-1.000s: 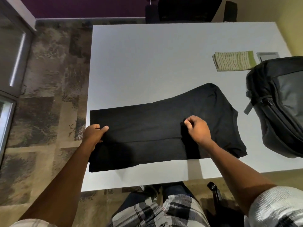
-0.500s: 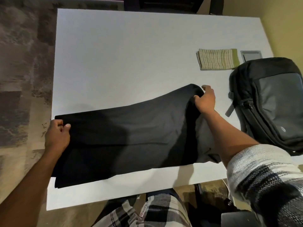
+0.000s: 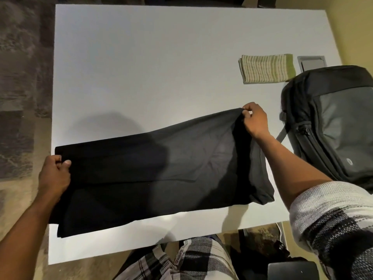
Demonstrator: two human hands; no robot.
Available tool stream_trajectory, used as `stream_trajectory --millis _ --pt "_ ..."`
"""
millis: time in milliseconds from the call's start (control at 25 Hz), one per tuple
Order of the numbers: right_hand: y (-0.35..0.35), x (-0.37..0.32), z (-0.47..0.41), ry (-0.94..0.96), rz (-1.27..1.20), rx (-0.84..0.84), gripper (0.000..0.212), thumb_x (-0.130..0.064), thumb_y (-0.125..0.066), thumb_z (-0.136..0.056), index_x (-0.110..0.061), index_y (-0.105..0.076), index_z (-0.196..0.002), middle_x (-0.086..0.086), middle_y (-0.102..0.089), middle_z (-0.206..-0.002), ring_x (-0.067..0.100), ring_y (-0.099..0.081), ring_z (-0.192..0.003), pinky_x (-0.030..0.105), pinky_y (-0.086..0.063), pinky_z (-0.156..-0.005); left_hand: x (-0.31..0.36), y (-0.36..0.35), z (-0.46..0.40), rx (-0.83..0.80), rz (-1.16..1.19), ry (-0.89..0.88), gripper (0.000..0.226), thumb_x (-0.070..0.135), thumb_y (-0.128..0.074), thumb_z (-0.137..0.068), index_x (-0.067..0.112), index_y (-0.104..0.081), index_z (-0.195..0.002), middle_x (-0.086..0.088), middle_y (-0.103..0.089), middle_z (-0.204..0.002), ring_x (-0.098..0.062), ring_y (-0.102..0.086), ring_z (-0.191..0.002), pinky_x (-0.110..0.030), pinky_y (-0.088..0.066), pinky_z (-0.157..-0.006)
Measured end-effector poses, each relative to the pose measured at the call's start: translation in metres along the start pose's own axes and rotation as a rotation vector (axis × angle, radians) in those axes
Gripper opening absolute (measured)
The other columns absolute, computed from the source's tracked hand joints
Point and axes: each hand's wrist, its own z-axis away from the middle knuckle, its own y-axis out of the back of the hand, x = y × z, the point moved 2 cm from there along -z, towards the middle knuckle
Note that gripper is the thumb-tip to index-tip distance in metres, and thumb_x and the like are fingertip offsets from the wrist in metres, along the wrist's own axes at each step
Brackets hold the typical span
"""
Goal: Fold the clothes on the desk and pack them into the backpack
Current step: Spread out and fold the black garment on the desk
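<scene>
We keep both hands, left hand (image 3: 54, 174) & right hand (image 3: 254, 120), fingers pinching black shirt (image 3: 161, 174) taut, laying fold flat w/o wrinkles on table (image 3: 141, 67).

Black shirt (image 3: 161, 178) half-folded on desk (image 3: 141, 77); dark backpack (image 3: 333, 122) right.

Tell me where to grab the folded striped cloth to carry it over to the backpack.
Grip the striped cloth at its near long edge, coming from the front of the desk. It lies flat and folded, clear on that side, while the backpack crowds its right end.
</scene>
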Motion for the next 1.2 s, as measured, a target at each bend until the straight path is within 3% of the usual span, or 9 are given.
stream_trajectory --millis 80,200,360,520,680,800,1000,1120,1200 --pt "0.011 0.004 0.006 -0.074 -0.125 -0.047 0.014 -0.013 -0.045 -0.099 -0.013 -0.059 -0.1 0.013 -0.069 -0.093 0.026 -0.068 -0.075 0.04 -0.056 -0.074 -0.008 0.005 -0.002 -0.005 0.07 -0.02 0.026 0.027 -0.051 -0.103 0.009 -0.054 -0.122 -0.021 -0.065 -0.108 -0.04 -0.062 -0.103 -0.052 -0.047 -0.091" --pt "0.022 0.005 0.012 -0.075 -0.143 -0.076 0.015 -0.016 -0.043 -0.099 -0.015 -0.057 -0.097 0.01 -0.067 -0.079 0.021 -0.065 -0.064 0.039 -0.057 -0.068 -0.028 0.011 -0.013 -0.037 0.154 0.012 0.026 0.034 -0.049 -0.101 0.015 -0.06 -0.116 -0.017 -0.068 -0.104 -0.035 -0.064 -0.096 -0.053 -0.051 -0.088" --pt "0.033 0.005 0.02 0.005 -0.148 -0.123 0.01 -0.028 -0.061 -0.096 -0.021 -0.066 -0.09 -0.007 -0.067 -0.082 0.011 -0.059 -0.077 0.027 -0.049 -0.075 -0.017 0.023 0.0 -0.09 0.466 0.11 0.024 0.024 -0.045 -0.103 0.026 -0.064 -0.089 -0.002 -0.062 -0.09 -0.018 -0.059 -0.081 -0.04 -0.049 -0.077" --pt "0.038 0.008 0.028 0.0 -0.142 -0.23 0.022 -0.03 -0.072 -0.091 -0.011 -0.069 -0.08 0.0 -0.065 -0.078 0.01 -0.056 -0.072 0.027 -0.046 -0.072 -0.01 0.027 0.011 -0.11 0.541 0.181 0.018 0.021 -0.048 -0.104 0.028 -0.057 -0.09 -0.001 -0.059 -0.09 -0.012 -0.055 -0.078 -0.031 -0.045 -0.072" --pt "0.043 0.016 0.034 -0.052 -0.033 -0.352 0.036 -0.026 -0.069 -0.091 0.007 -0.061 -0.077 0.004 -0.059 -0.075 0.015 -0.05 -0.068 0.031 -0.041 -0.069 -0.021 0.021 0.001 -0.11 0.434 0.172 0.012 0.027 -0.058 -0.098 0.019 -0.062 -0.106 -0.01 -0.063 -0.099 -0.021 -0.059 -0.084 -0.043 -0.049 -0.08" --pt "0.042 0.018 0.04 -0.077 0.018 -0.389 0.04 -0.025 -0.067 -0.088 0.005 -0.05 -0.068 0.006 -0.049 -0.066 0.018 -0.043 -0.064 0.033 -0.035 -0.068 -0.029 0.017 -0.003 -0.091 0.303 0.184 0.025 0.034 -0.061 -0.093 0.02 -0.062 -0.114 -0.013 -0.066 -0.107 -0.029 -0.062 -0.096 -0.051 -0.05 -0.091" --pt "0.041 0.013 0.031 -0.113 -0.052 -0.365 0.049 -0.043 -0.058 -0.065 0.005 -0.05 -0.066 0.008 -0.043 -0.067 0.02 -0.038 -0.065 0.034 -0.031 -0.066 -0.024 0.015 -0.009 0.005 0.236 0.177 0.036 0.036 -0.056 -0.094 0.015 -0.059 -0.122 -0.015 -0.064 -0.113 -0.033 -0.061 -0.102 -0.051 -0.05 -0.094" --pt "0.034 0.01 0.025 -0.06 0.056 -0.291 0.043 -0.036 -0.067 -0.081 -0.003 -0.05 -0.061 0.005 -0.048 -0.063 0.018 -0.045 -0.06 0.032 -0.036 -0.061 -0.022 0.009 -0.013 0.021 0.147 0.126 0.035 0.036 -0.059 -0.095 0.011 -0.061 -0.121 -0.018 -0.066 -0.116 -0.036 -0.062 -0.107 -0.048 -0.049 -0.094" --pt "0.019 0.01 0.023 0.01 0.207 -0.204 0.026 -0.03 -0.069 -0.088 -0.01 -0.063 -0.073 0.005 -0.064 -0.08 0.023 -0.06 -0.08 0.034 -0.046 -0.072 -0.019 0.004 -0.015 0.058 0.003 0.086 0.033 0.033 -0.06 -0.095 0.009 -0.061 -0.117 -0.021 -0.066 -0.115 -0.04 -0.061 -0.108 -0.049 -0.047 -0.095"
